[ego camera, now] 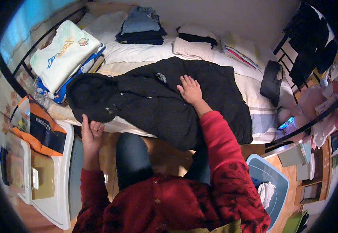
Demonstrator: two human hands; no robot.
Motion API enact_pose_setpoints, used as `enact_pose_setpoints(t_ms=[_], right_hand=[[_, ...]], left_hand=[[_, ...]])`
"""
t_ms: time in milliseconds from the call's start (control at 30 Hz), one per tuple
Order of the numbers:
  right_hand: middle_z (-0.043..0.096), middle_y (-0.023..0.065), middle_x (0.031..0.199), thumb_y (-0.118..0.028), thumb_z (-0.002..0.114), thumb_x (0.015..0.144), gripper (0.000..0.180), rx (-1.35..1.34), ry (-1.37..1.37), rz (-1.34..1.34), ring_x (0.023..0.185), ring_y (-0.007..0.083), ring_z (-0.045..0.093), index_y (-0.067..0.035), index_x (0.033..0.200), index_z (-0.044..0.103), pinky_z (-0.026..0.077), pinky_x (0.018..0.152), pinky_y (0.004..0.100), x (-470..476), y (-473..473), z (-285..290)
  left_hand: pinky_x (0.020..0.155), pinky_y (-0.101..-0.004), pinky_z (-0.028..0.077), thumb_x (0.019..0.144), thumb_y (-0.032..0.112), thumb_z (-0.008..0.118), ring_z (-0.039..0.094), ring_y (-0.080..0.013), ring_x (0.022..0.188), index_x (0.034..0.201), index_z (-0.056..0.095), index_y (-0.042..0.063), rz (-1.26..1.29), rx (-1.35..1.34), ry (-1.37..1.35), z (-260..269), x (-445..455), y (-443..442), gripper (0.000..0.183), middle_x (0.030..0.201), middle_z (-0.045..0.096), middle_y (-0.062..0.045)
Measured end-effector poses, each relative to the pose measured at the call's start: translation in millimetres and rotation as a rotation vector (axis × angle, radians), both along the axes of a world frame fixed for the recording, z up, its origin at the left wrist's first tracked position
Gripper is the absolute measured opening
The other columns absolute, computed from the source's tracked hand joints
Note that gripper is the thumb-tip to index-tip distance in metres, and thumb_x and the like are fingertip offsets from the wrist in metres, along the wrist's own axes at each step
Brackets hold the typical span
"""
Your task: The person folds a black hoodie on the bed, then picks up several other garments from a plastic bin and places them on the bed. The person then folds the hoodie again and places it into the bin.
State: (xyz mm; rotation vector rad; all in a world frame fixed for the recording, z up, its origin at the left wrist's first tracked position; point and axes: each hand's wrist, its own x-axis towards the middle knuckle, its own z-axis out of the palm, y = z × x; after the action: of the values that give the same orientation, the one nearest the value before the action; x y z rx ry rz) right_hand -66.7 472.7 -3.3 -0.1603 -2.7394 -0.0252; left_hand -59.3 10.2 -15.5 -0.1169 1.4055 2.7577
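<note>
A black hooded jacket [169, 99] is spread across the bed in front of me, with its hood [91, 93] on the left. A small pale emblem [161, 77] shows on its chest, and its near side hangs over the bed's edge. My right hand [190, 90] lies on the jacket, palm down with the fingers spread. At the hood's near edge is my left hand [92, 132], its palm turned up and its thumb apart from the fingers. The fingertips are close to the cloth; whether they touch it is unclear.
Folded jeans [141, 21] and other folded clothes [192, 48] line the bed's far side. A white printed cloth [67, 54] tops a stack at left, beside an orange-and-black bag [45, 128]. A blue tub [278, 180] stands at right. A lit phone [286, 123] rests near the bed rail.
</note>
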Motion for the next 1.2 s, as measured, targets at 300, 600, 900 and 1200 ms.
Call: enact_pose_setpoints(t_ms=[300, 600, 900, 1200], right_hand=[[0.048, 0.019, 0.139, -0.045, 0.059, 0.09, 0.057, -0.138, 0.177, 0.084, 0.124, 0.0357, 0.05, -0.012, 0.136, 0.052, 0.041, 0.102, 0.0459, 21, 0, 31], [0.064, 0.0129, 0.115, -0.065, 0.064, 0.077, 0.071, -0.108, -0.138, -0.115, 0.111, 0.0318, 0.057, -0.012, 0.125, 0.061, 0.044, 0.092, 0.0463, 144, 15, 89], [0.065, 0.0058, 0.104, -0.055, 0.08, 0.063, 0.06, -0.026, -0.195, 0.075, 0.113, 0.0279, 0.053, -0.014, 0.104, 0.066, 0.037, 0.093, 0.0459, 140, 39, 92], [0.064, 0.0115, 0.119, -0.055, 0.083, 0.059, 0.086, 0.071, -0.402, 0.085, 0.117, 0.033, 0.053, -0.017, 0.13, 0.055, 0.038, 0.094, 0.0512, 152, 51, 104]], left_hand=[[0.078, -0.0338, 0.048, 0.094, 0.051, 0.058, 0.062, -0.0145, 0.091, 0.113, 0.056, 0.018, -0.15, 0.057, 0.03, -3, 0, -6, 0.038, 0.094, 0.065, 0.0], [0.098, -0.0465, 0.045, 0.09, 0.048, 0.063, 0.053, -0.0356, 0.119, 0.134, 0.038, 0.001, -0.395, -0.038, -0.297, -5, 38, 66, 0.07, 0.127, 0.052, -0.024], [0.109, -0.0516, 0.034, 0.083, 0.066, 0.061, 0.039, -0.0427, 0.133, 0.148, 0.016, -0.002, -0.695, -0.033, -0.408, -4, 7, 111, 0.104, 0.148, 0.032, -0.026], [0.107, -0.052, 0.035, 0.078, 0.068, 0.066, 0.046, -0.0393, 0.129, 0.145, 0.032, 0.002, -0.791, -0.03, -0.397, 7, -3, 119, 0.099, 0.142, 0.045, -0.02]])
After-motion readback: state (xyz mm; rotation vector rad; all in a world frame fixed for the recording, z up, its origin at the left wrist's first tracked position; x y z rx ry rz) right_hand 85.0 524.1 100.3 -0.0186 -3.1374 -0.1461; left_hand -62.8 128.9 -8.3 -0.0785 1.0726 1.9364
